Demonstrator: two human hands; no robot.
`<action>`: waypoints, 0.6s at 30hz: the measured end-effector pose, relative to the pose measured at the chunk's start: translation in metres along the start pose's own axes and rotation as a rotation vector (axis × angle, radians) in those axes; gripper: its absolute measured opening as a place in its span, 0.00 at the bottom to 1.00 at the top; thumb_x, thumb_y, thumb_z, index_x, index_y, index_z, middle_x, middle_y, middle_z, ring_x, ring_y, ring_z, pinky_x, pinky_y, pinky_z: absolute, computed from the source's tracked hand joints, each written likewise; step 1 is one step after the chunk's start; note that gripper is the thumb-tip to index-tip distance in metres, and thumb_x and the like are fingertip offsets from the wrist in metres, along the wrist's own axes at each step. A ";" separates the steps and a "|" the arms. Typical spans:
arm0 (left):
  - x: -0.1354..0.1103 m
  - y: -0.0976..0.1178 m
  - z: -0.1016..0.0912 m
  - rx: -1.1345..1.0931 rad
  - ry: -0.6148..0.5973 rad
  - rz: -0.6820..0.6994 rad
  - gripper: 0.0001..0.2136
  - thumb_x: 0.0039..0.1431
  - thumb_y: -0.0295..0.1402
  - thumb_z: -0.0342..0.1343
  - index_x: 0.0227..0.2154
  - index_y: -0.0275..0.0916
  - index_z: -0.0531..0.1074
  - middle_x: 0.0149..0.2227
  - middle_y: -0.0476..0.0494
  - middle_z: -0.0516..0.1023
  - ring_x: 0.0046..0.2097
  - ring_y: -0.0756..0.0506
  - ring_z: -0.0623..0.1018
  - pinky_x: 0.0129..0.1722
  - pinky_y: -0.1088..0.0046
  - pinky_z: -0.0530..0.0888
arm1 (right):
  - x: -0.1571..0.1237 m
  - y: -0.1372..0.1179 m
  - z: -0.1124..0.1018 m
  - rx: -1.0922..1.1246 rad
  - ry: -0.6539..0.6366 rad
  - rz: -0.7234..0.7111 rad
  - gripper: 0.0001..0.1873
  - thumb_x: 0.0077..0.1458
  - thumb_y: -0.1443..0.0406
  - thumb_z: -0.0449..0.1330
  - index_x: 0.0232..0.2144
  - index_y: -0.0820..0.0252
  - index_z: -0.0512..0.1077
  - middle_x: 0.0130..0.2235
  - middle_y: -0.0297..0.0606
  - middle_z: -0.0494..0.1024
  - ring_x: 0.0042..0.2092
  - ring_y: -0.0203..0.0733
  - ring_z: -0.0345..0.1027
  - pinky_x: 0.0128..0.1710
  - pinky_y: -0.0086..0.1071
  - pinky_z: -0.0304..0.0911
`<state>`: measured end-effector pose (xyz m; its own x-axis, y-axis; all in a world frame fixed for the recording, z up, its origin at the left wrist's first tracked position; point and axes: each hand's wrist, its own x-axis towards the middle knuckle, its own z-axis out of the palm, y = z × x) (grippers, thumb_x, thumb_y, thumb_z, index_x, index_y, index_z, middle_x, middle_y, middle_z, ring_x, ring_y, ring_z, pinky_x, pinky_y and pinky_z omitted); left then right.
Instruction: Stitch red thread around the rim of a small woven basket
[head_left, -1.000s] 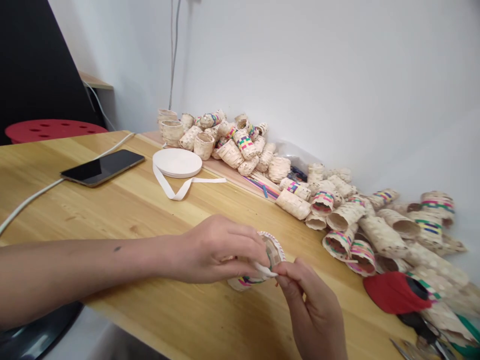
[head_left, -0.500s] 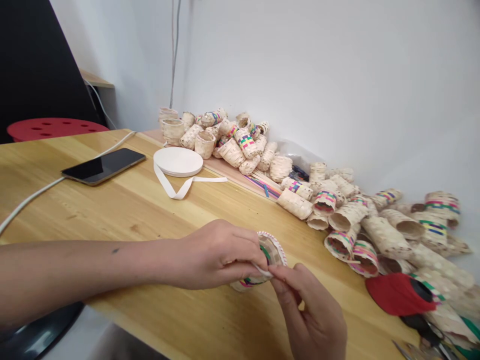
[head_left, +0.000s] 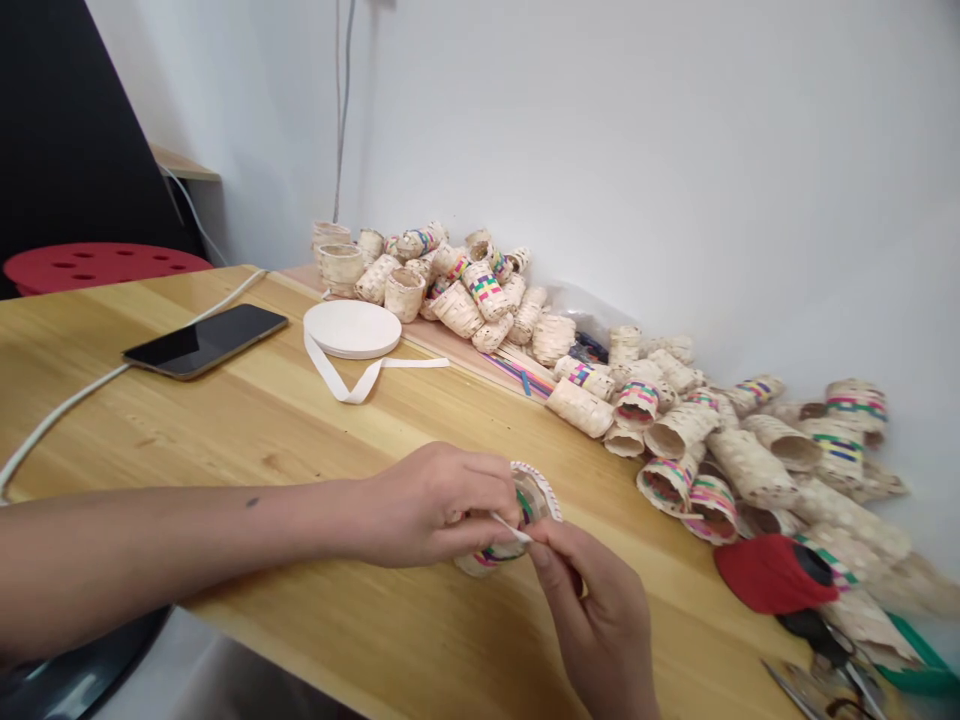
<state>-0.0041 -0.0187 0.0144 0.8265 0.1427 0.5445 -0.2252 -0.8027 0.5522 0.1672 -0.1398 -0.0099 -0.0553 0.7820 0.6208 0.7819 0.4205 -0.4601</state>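
A small woven basket (head_left: 537, 487) with coloured bands lies tilted on the wooden table, its mouth to the right and its rim wrapped in white and pink. My left hand (head_left: 442, 505) is closed around its near side and covers much of it. A narrow white ribbon (head_left: 514, 531) comes out between my left thumb and forefinger, in front of the mouth. The ribbon's other end is pinched between the thumb and forefinger of my right hand (head_left: 600, 600), just right of the basket. My hidden left fingertips cannot be made out.
A roll of white ribbon (head_left: 352, 328) with a loose tail lies beyond my left hand, near a phone (head_left: 206, 340) with its cable. Several woven baskets (head_left: 585, 405) are heaped along the wall. At right are a red pincushion-like piece (head_left: 765, 574) and scissors (head_left: 847, 670).
The view has shifted slightly. My right hand has moved a little to the left with the ribbon, which shows more plainly between both hands. The basket stays in my left hand.
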 end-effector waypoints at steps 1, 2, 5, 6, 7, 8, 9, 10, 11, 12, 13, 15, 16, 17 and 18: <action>0.000 -0.003 -0.001 -0.031 0.007 0.010 0.06 0.62 0.28 0.53 0.32 0.33 0.73 0.35 0.39 0.76 0.37 0.49 0.75 0.37 0.78 0.70 | 0.001 0.000 0.001 0.015 0.002 0.008 0.06 0.60 0.68 0.55 0.33 0.57 0.71 0.26 0.29 0.74 0.25 0.31 0.66 0.26 0.21 0.59; 0.000 -0.006 -0.002 -0.066 0.013 0.023 0.06 0.62 0.28 0.53 0.34 0.33 0.74 0.38 0.38 0.76 0.39 0.49 0.76 0.39 0.78 0.71 | 0.001 0.000 0.001 0.026 0.006 0.015 0.06 0.60 0.68 0.55 0.33 0.57 0.71 0.26 0.29 0.74 0.26 0.31 0.67 0.26 0.21 0.60; 0.001 -0.013 -0.008 -0.153 0.099 0.026 0.10 0.63 0.31 0.52 0.43 0.33 0.73 0.43 0.36 0.77 0.45 0.46 0.76 0.46 0.73 0.71 | 0.002 0.001 0.003 0.043 0.020 0.032 0.06 0.60 0.68 0.55 0.32 0.57 0.72 0.25 0.29 0.74 0.25 0.32 0.67 0.25 0.22 0.59; 0.001 -0.015 -0.010 -0.168 0.155 0.005 0.11 0.64 0.32 0.51 0.45 0.33 0.73 0.43 0.36 0.77 0.45 0.46 0.76 0.46 0.72 0.71 | 0.002 0.002 0.004 0.047 0.024 0.036 0.06 0.60 0.68 0.55 0.32 0.57 0.72 0.25 0.29 0.74 0.24 0.31 0.66 0.25 0.22 0.59; 0.001 -0.015 -0.013 -0.180 0.211 -0.021 0.12 0.65 0.33 0.50 0.44 0.34 0.73 0.41 0.37 0.78 0.44 0.46 0.76 0.45 0.71 0.72 | 0.001 0.003 0.004 0.051 0.028 0.039 0.06 0.60 0.68 0.56 0.32 0.57 0.72 0.24 0.29 0.73 0.23 0.31 0.65 0.24 0.22 0.58; 0.001 -0.015 -0.015 -0.191 0.256 -0.044 0.12 0.65 0.34 0.49 0.43 0.34 0.74 0.39 0.38 0.78 0.42 0.46 0.77 0.43 0.72 0.72 | 0.000 0.004 0.004 0.053 0.030 0.046 0.06 0.60 0.68 0.56 0.32 0.57 0.72 0.24 0.28 0.73 0.23 0.31 0.65 0.24 0.22 0.58; 0.001 -0.015 -0.016 -0.203 0.287 -0.058 0.12 0.65 0.34 0.49 0.41 0.33 0.75 0.38 0.38 0.79 0.40 0.47 0.77 0.42 0.73 0.72 | -0.001 0.005 0.005 0.052 0.031 0.052 0.06 0.60 0.68 0.56 0.33 0.56 0.72 0.24 0.28 0.73 0.22 0.31 0.65 0.23 0.22 0.58; 0.001 -0.014 -0.017 -0.215 0.298 -0.064 0.12 0.65 0.34 0.49 0.40 0.33 0.75 0.37 0.39 0.79 0.39 0.47 0.77 0.41 0.74 0.72 | -0.002 0.006 0.005 0.049 0.033 0.058 0.05 0.59 0.67 0.56 0.33 0.56 0.72 0.24 0.28 0.72 0.22 0.31 0.64 0.23 0.22 0.58; 0.000 -0.014 -0.017 -0.222 0.296 -0.064 0.12 0.65 0.34 0.50 0.38 0.33 0.76 0.36 0.39 0.79 0.38 0.48 0.78 0.40 0.74 0.73 | -0.003 0.008 0.005 0.045 0.037 0.060 0.05 0.59 0.67 0.56 0.33 0.56 0.72 0.23 0.28 0.72 0.22 0.31 0.64 0.22 0.22 0.58; 0.000 -0.013 -0.016 -0.226 0.287 -0.063 0.11 0.64 0.34 0.50 0.38 0.32 0.76 0.36 0.39 0.80 0.38 0.48 0.78 0.39 0.75 0.73 | -0.004 0.009 0.005 0.044 0.040 0.060 0.05 0.59 0.67 0.56 0.34 0.56 0.72 0.24 0.28 0.72 0.21 0.31 0.63 0.22 0.23 0.58; -0.001 -0.013 -0.014 -0.228 0.275 -0.060 0.11 0.64 0.33 0.51 0.38 0.32 0.76 0.36 0.39 0.80 0.38 0.48 0.78 0.39 0.75 0.73 | -0.005 0.010 0.005 0.047 0.042 0.059 0.05 0.59 0.67 0.56 0.34 0.56 0.72 0.24 0.28 0.73 0.21 0.31 0.63 0.22 0.23 0.58; -0.002 -0.012 -0.008 -0.208 0.240 -0.034 0.09 0.63 0.32 0.52 0.38 0.32 0.75 0.36 0.39 0.80 0.37 0.48 0.78 0.38 0.77 0.73 | -0.006 0.010 0.006 0.059 0.043 0.054 0.05 0.60 0.67 0.55 0.33 0.56 0.72 0.24 0.29 0.73 0.21 0.31 0.64 0.22 0.23 0.58; -0.002 -0.012 -0.005 -0.178 0.215 -0.001 0.09 0.63 0.31 0.53 0.38 0.32 0.75 0.36 0.39 0.80 0.37 0.48 0.79 0.38 0.77 0.73 | -0.006 0.010 0.006 0.064 0.042 0.053 0.06 0.60 0.67 0.55 0.32 0.56 0.72 0.24 0.29 0.73 0.21 0.31 0.64 0.22 0.23 0.58; -0.003 -0.011 -0.001 -0.128 0.188 0.041 0.08 0.63 0.31 0.53 0.37 0.32 0.75 0.35 0.39 0.80 0.37 0.48 0.79 0.37 0.78 0.72 | -0.006 0.010 0.007 0.065 0.040 0.052 0.07 0.60 0.67 0.55 0.32 0.57 0.72 0.23 0.29 0.72 0.21 0.32 0.64 0.22 0.23 0.58; -0.003 -0.009 0.003 -0.063 0.168 0.083 0.08 0.63 0.30 0.53 0.36 0.32 0.75 0.35 0.39 0.80 0.36 0.49 0.79 0.37 0.79 0.72 | -0.005 0.010 0.007 0.062 0.043 0.050 0.07 0.60 0.67 0.55 0.31 0.57 0.72 0.23 0.29 0.72 0.21 0.31 0.63 0.22 0.23 0.58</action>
<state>-0.0033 -0.0132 0.0056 0.7076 0.1765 0.6842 -0.3250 -0.7785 0.5370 0.1706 -0.1365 -0.0224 0.0102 0.7830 0.6219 0.7429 0.4104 -0.5289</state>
